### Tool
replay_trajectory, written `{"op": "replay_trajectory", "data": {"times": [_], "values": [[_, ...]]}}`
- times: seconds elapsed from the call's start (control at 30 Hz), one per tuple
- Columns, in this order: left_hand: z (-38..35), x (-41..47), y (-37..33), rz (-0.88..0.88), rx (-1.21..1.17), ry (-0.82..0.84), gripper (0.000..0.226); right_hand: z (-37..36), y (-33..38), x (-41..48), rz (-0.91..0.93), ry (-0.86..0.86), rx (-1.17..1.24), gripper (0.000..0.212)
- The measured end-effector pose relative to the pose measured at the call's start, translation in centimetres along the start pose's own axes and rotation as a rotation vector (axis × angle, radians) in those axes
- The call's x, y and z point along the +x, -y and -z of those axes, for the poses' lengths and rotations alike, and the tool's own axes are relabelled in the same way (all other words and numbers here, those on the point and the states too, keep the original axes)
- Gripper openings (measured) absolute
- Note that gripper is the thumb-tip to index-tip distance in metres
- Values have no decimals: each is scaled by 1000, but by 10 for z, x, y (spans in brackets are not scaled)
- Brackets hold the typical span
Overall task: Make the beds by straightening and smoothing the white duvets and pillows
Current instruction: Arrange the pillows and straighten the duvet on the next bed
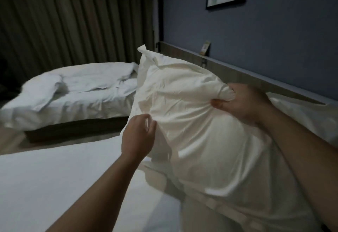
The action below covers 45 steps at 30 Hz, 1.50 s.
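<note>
At the head end of the near bed (54,186), a white pillow (192,122) is held up; the left hand (137,136) pinches its left edge, the right hand (243,103) clenches bunched fabric.

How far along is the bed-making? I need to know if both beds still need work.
Done: the near bed's sheet lies fairly smooth. In hand: the left hand and right hand both grip the pillow, lifted at the headboard. Left: the far bed's duvet is rumpled and untouched.
</note>
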<state>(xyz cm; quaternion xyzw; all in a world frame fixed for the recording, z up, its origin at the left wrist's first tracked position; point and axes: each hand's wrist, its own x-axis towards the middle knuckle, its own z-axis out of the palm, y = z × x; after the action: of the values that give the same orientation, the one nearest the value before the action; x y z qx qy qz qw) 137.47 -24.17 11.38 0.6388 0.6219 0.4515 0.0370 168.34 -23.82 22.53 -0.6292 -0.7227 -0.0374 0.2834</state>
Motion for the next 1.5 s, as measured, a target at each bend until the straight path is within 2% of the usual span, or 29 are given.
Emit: {"op": "replay_trajectory", "data": {"times": [0.07,0.13,0.2,0.27,0.33,0.37,0.5,0.53,0.6,0.67,0.73,0.9,0.97,1.07,1.1,1.2,1.23,1.27,1.37,1.5], "values": [[39,1,24,97,1,-81,37,-19,43,14,93,-4,21,71],[82,3,45,160,31,-129,52,-38,87,25,198,-8,47,73],[132,5,62,119,154,-199,77,-56,136,30,318,-5,73,64],[185,6,75,-39,426,-224,105,-72,190,31,466,-15,95,56],[242,12,85,-202,690,-99,126,-88,246,31,632,-37,83,54],[272,16,90,-224,787,-8,134,-97,275,30,732,-53,83,54],[376,11,118,-17,1022,230,153,-131,391,13,1154,-213,146,56],[396,2,126,50,1075,251,149,-140,419,8,1237,-254,158,57],[431,-26,145,199,1157,259,115,-153,475,-7,1372,-316,181,54],[463,-55,161,320,1222,170,81,-164,525,-22,1453,-335,213,51],[490,-85,171,378,1285,19,65,-172,567,-38,1464,-280,281,47],[510,-174,209,187,1546,-424,19,-216,628,-95,1571,-334,390,36],[495,-216,238,179,1589,-461,14,-248,627,-131,1588,-195,397,35],[437,-282,286,387,1497,-275,22,-301,597,-186,1539,223,274,31],[412,-301,298,511,1420,-133,29,-318,583,-202,1524,362,190,28],[343,-342,324,939,968,538,48,-360,543,-234,1445,621,-1,28],[324,-348,329,1007,788,704,52,-369,532,-238,1403,680,-30,30],[307,-349,331,1035,673,795,59,-376,522,-240,1361,729,-52,31],[272,-337,329,969,644,836,63,-391,491,-232,1283,840,-106,33],[249,-306,326,847,701,821,49,-397,447,-197,1173,806,-115,50]]}}
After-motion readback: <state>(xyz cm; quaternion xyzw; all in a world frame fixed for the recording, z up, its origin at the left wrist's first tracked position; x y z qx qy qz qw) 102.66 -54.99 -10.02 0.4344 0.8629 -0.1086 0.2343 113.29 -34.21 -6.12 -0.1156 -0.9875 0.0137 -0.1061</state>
